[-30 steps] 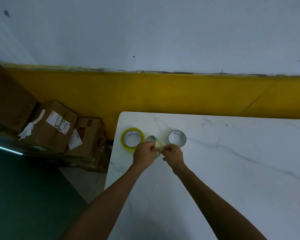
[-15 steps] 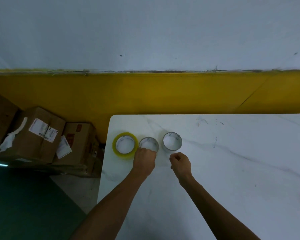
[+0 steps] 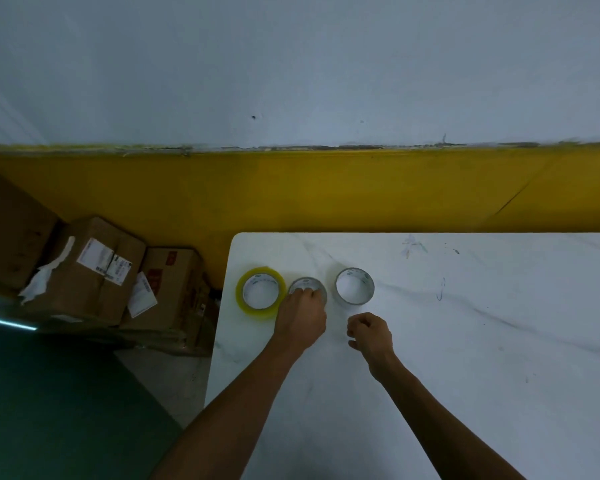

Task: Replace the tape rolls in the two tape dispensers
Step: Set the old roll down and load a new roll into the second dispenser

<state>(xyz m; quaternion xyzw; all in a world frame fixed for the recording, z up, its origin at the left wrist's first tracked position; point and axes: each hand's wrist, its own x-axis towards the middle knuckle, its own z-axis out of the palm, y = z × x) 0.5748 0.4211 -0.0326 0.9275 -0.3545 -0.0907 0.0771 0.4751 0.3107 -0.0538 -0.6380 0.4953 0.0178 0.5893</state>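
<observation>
I had three rolls lying flat in a row near the back left corner of the white marble-patterned table (image 3: 465,341), and I counted them against the middle one: one thick yellow-tinted roll of clear tape (image 3: 260,292) just to its left, nearly touching it, and one thin grey ring of a nearly spent roll (image 3: 355,285) a little to its right. The middle roll (image 3: 307,289) was another thin grey ring. My left hand (image 3: 302,320) rested on its near edge, fingertips (image 3: 303,294) curled over the rim and into the core; whether they pinched it or merely lay on it I could not tell. My right hand (image 3: 371,332) hovered just right of the middle roll and nearer me, fingers loosely curled together, holding nothing.

No dispenser showed anywhere, so I judged the step to be setting aside the used rolls. Next I would need to let go, find a dispenser and bring a fresh roll to it. Left of the table stood two cardboard boxes (image 3: 94,268) with labels.
</observation>
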